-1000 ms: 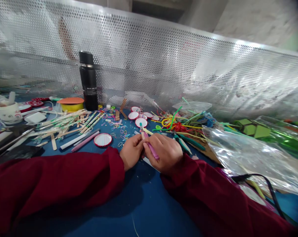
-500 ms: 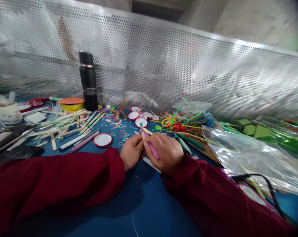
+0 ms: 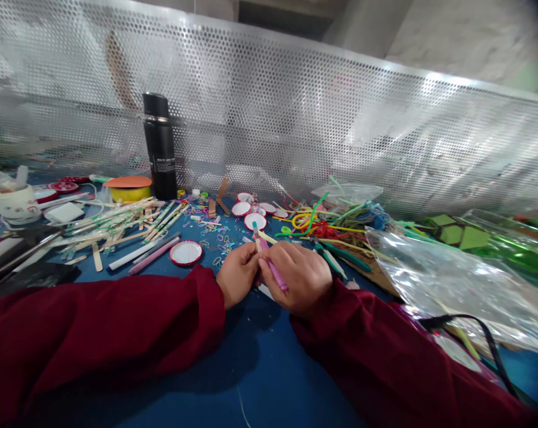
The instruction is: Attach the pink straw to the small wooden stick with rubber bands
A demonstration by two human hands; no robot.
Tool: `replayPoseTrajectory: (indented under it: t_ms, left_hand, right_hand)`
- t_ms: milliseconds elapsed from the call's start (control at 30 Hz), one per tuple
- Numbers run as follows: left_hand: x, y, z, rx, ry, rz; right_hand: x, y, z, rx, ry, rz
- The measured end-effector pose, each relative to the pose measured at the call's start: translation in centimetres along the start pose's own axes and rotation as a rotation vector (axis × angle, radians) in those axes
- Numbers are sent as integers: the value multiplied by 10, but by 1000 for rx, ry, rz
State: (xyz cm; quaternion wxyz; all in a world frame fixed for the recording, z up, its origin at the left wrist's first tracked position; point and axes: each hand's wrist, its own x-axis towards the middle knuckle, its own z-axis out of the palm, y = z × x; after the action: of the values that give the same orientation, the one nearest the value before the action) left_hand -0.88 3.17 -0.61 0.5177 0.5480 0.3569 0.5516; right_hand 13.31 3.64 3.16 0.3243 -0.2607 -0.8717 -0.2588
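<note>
In the middle of the head view my left hand is closed, pinching a narrow wooden craft stick that points away from me and has a teal far end. Beside it my right hand is wrapped round a pink-purple marker. The marker lies slantwise, its front end up against the stick; whether the tip touches the wood I cannot tell. Both hands meet just above the blue table. Part of a white strip shows beneath them. A red-rimmed white lid lies left of my left hand.
Craft sticks and several markers lie to the left, with a black bottle behind. More lids and small coloured bands are ahead. Coloured pipe cleaners and clear plastic bags lie right. A perforated metal panel stands behind.
The marker in my right hand has slid slightly forward along the craft stick, and more of its pink front shows. My left hand stays in place.
</note>
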Motion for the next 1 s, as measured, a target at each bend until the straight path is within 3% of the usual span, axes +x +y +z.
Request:
replayPoseTrajectory:
  t_ms: [1000]
  left_hand:
    - [-1,0,0,27,9,-16]
  right_hand:
    - [-1,0,3,16,4,44]
